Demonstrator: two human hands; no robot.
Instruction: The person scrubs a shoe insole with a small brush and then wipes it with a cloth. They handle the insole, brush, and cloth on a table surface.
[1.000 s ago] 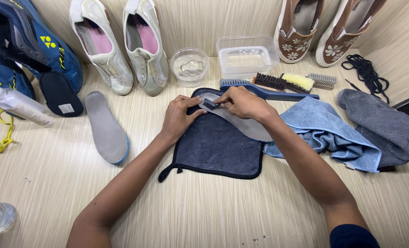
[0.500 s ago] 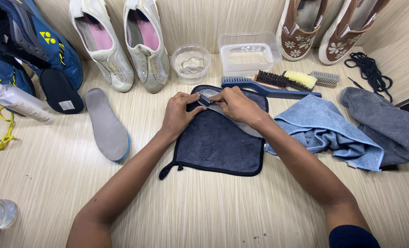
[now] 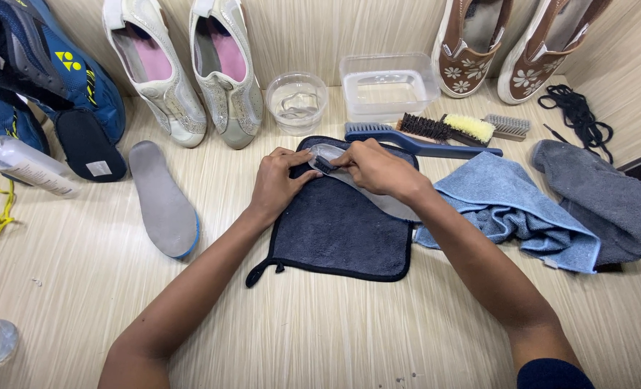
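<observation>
A dark navy cloth (image 3: 342, 230) lies flat on the wooden table. On its far edge rests a grey insole (image 3: 389, 202), mostly hidden under my right hand. My left hand (image 3: 277, 180) presses the cloth and the insole's tip. With my right hand (image 3: 374, 166) I pinch a fold of the dark cloth over the insole's tip. A second grey insole (image 3: 163, 200) with a blue rim lies to the left, apart from both hands.
Along the back stand white slip-on shoes (image 3: 191, 68), a round clear bowl (image 3: 296, 101), a clear tub (image 3: 389, 85), brushes (image 3: 435, 130) and brown floral shoes (image 3: 507, 43). Blue towel (image 3: 507, 209) and grey cloth (image 3: 597, 194) lie right. Blue sneakers (image 3: 39, 79) and a spray bottle (image 3: 18, 162) sit left.
Both hands stayed at the insole's tip, with only small finger movements as the cloth is rubbed over it. The view shifted slightly.
</observation>
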